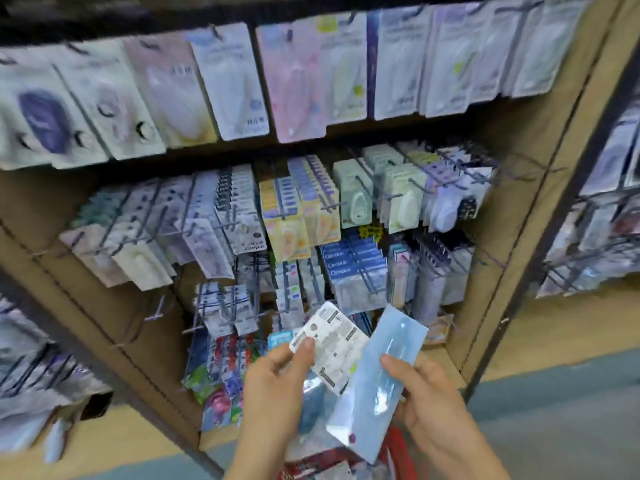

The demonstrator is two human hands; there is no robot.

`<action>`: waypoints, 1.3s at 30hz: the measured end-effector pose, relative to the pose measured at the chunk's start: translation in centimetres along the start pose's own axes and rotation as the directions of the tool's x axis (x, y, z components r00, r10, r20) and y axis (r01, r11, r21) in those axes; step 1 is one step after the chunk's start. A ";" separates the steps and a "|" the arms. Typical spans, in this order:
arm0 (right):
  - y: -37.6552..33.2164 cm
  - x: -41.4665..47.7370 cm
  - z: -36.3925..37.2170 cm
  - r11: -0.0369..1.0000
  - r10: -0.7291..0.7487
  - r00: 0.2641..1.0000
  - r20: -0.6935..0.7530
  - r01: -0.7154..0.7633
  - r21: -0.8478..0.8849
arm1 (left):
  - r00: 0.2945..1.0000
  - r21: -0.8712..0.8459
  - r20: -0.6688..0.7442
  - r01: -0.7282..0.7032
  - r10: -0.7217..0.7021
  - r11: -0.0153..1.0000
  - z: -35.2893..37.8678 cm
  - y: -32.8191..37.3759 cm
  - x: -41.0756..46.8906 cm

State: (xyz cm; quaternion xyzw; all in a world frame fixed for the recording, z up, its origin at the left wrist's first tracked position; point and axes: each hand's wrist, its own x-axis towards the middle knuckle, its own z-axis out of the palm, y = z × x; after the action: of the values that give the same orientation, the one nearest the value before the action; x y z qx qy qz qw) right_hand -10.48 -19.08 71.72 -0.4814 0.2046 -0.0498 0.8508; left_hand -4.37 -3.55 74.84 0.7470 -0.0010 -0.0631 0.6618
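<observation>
Cardboard shop rack hung with stationery packs; two packs held low before it.
The left hand pinches a white printed pack at its corner. The right hand grips a pale blue pack that overlaps the white one, above a red basket.

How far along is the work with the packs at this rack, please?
Packs already seem to lie in the red basket. The left hand pinches a white pack, the right hand a blue pack; neither is hung or basketed yet.
</observation>
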 end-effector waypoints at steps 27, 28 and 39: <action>-14.5 -2.7 11.9 0.791 -0.323 0.944 0.069 0.309 -0.528 | 0.814 0.165 0.064 -0.579 0.577 0.799 -7.4 18.2 1.1; -14.6 -2.6 12.5 0.718 -0.360 0.932 0.042 0.305 -0.626 | 0.804 0.169 0.060 -0.593 0.592 0.788 -7.9 18.4 1.5; -16.9 -2.8 18.6 0.233 -0.704 0.681 0.201 0.490 -0.840 | 0.816 0.061 0.093 -0.577 0.571 0.815 -12.6 20.7 5.4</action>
State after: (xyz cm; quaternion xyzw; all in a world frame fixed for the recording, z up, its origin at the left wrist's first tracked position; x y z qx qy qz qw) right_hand -3.76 -12.44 95.15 -0.8605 0.0923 -0.3192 0.3861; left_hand 3.92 5.86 96.27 0.7371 -0.2521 0.1133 0.6167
